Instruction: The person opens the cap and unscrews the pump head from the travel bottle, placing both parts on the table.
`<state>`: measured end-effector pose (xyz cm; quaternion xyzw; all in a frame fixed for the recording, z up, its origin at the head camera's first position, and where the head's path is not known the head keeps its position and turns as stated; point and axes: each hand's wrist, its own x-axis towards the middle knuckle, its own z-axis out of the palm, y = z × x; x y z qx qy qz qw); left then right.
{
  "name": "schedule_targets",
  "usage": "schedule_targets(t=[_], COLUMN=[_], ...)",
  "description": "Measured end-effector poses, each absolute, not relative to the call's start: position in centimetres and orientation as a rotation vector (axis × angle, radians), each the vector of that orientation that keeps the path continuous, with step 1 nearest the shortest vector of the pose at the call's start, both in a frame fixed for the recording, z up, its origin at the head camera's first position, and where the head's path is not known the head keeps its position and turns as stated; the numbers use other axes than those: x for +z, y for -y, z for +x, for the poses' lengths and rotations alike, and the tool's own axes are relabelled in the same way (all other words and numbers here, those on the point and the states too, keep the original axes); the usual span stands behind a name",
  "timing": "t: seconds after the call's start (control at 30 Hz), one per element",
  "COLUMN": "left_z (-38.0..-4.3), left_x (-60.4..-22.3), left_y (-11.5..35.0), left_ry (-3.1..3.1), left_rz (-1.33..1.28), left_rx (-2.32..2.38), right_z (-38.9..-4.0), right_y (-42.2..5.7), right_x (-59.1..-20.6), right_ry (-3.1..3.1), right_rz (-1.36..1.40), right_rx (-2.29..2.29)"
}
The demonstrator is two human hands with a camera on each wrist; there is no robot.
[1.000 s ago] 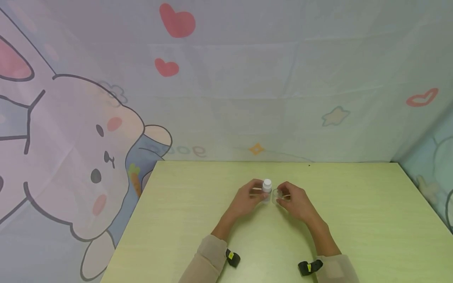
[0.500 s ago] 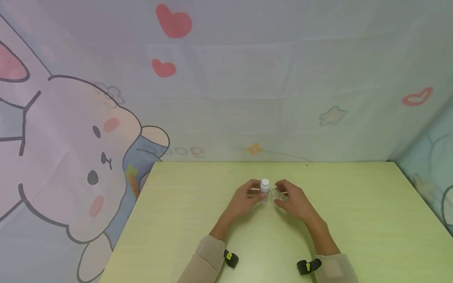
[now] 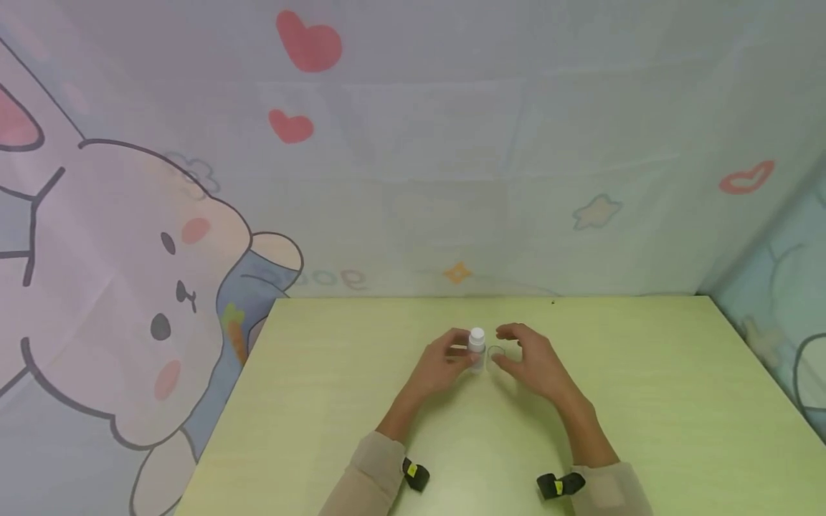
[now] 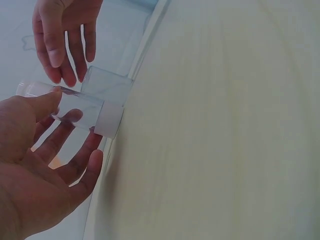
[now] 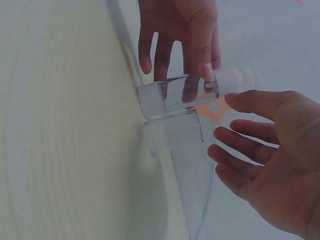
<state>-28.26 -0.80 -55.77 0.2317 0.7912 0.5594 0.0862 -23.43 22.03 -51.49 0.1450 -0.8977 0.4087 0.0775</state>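
My left hand (image 3: pixel 434 369) holds an upright clear cylinder (image 5: pixel 175 94) with a white lower end. A white bottle top with a white cap (image 3: pixel 477 334) rises at its upper end. In the left wrist view, the thumb lies on one side of the cylinder and the fingers bend round the other. Close beside it on the table stands a clear cup (image 4: pixel 107 86) with a round open rim. My right hand (image 3: pixel 534 362) is spread by this cup, its thumb near the rim in the head view and its fingers apart in the right wrist view.
A pale yellow-green tabletop (image 3: pixel 335 394) lies beneath both hands. Behind it hangs a cloth (image 3: pixel 413 179) printed with hearts and a large rabbit. Black wrist straps (image 3: pixel 416 474) sit at the sleeve ends.
My right hand's fingers have opened away from the clear cup, which stays beside the held cylinder. The left hand keeps its hold. The whole head view has shifted slightly.
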Motion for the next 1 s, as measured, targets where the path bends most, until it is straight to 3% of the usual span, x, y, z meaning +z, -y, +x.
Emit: schedule_targets(t=[1.0], left_z=[-28.0], left_x=[-55.9], left_y=[1.3], left_ry=[-2.368], left_rz=[0.695], left_rx=[1.657], right_z=[-23.2], right_y=[-17.3], right_x=[-51.5], right_ry=[2.433], right_rz=[0.341], right_rx=[1.347])
